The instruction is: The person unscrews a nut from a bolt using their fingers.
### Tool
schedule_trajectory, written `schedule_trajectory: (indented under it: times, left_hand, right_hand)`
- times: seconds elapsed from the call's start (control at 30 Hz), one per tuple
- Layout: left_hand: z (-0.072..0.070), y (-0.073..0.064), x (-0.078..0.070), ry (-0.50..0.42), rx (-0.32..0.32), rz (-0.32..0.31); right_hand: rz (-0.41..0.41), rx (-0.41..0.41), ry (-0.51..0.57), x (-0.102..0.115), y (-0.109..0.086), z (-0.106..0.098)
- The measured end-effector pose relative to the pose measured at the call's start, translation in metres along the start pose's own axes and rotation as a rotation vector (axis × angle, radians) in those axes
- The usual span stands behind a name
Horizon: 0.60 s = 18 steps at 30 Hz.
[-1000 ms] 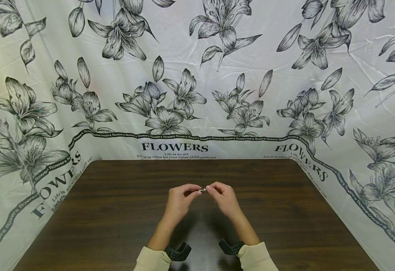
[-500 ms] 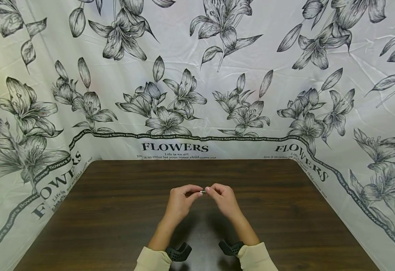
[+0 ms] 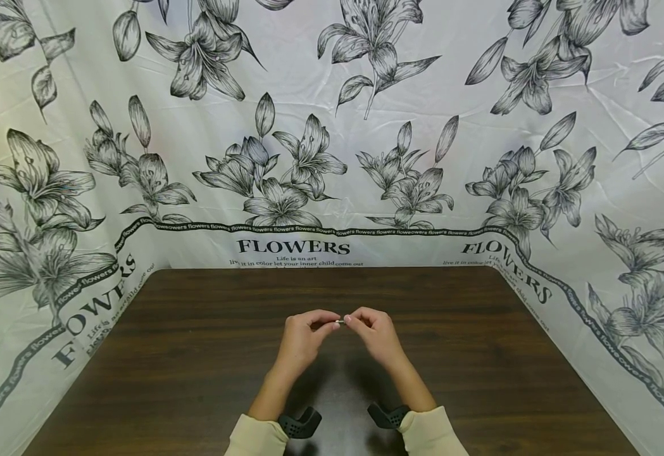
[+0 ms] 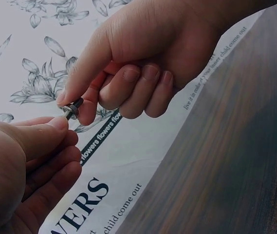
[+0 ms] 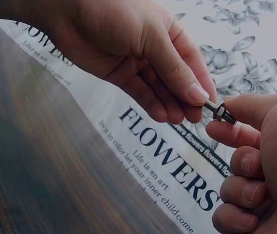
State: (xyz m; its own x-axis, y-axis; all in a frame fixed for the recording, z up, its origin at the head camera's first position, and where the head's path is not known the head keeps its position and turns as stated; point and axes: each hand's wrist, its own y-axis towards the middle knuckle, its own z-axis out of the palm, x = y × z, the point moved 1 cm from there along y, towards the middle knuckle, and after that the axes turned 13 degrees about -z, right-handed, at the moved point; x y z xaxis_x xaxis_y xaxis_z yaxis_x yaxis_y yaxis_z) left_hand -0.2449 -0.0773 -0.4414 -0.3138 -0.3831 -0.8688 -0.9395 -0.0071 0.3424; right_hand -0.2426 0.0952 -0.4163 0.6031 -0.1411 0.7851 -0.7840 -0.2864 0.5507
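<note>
Between the two hands, a small metal bolt [image 5: 210,105] is held out level above the table. My left hand [image 3: 302,339] pinches one end of its threaded shaft between thumb and forefinger. From the other side, the thumb and forefinger of my right hand [image 3: 378,334] grip around a nut [image 5: 220,112] on the bolt. A darker ribbed end [image 4: 79,102] sticks out past the nut between the right fingertips in the left wrist view. The remaining right fingers are curled in toward the palm. Fingertips cover part of the bolt in the head view.
Below the hands lies a dark wood-grain table [image 3: 206,354]. A white cloth [image 3: 303,82] printed with lilies and the word FLOWERS hangs behind and along both sides. Each wrist wears a black camera mount [image 3: 300,423] next to a cream sleeve [image 3: 257,437].
The fingertips of both hands have drawn slightly closer, and less of the bolt shows between them in the head view. The arms stay in nearly the same place.
</note>
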Motion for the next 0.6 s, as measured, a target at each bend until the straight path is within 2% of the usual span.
schedule_trajectory:
  times: [0.3,0.6]
  left_hand:
    - [-0.0007,0.0001,0.0027,0.000,-0.009,0.003]
    - [-0.0018,0.0012,0.0046,-0.003,-0.019,0.007]
  right_hand:
    - [-0.057,0.000,0.033,-0.0006,0.0005,0.0002]
    - [-0.069,-0.009,0.074,-0.0041,0.0000,0.0019]
